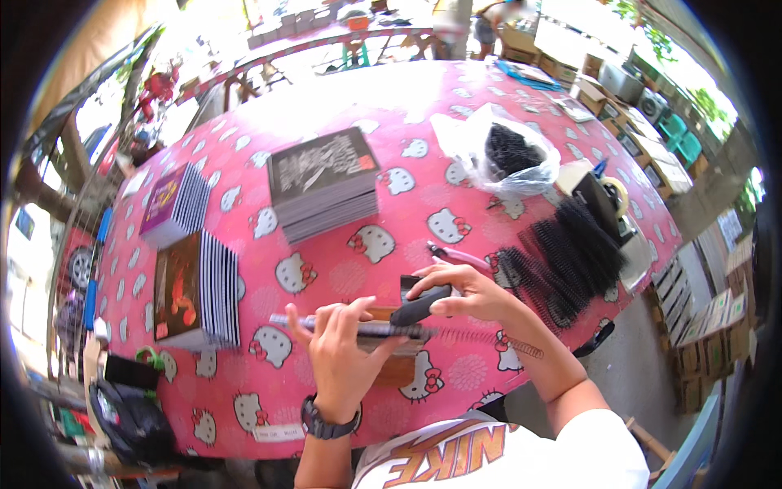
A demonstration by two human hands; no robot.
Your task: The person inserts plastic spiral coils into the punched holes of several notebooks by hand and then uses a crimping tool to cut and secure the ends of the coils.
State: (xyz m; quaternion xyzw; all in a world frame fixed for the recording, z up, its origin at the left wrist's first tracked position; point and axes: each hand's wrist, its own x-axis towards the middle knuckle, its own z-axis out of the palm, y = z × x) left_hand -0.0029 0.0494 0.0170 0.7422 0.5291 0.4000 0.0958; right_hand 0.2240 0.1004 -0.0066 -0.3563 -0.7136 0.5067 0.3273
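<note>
From my distant seat I am starting with the left hand (336, 359), which is gripping a thin booklet (379, 329) by its edge above a brown wooden block (395, 372), thumb lying in front. Just beyond, the right hand (472, 293) is closing around a dark tool (421, 307); the two hands are working near each other but apart. A thin coil (476, 336) is trailing past the booklet's right end; how many holes it is passing through, I cannot tell. I am judging that feeding it well calls for a square page edge, light tool pressure and a coil running straight, since a sagging tail could skip a hole. Farther out, pink-handled pliers (463, 258) are lying beside a heap of black coils (562, 261), and a dark book stack (326, 175) is standing beyond them.
</note>
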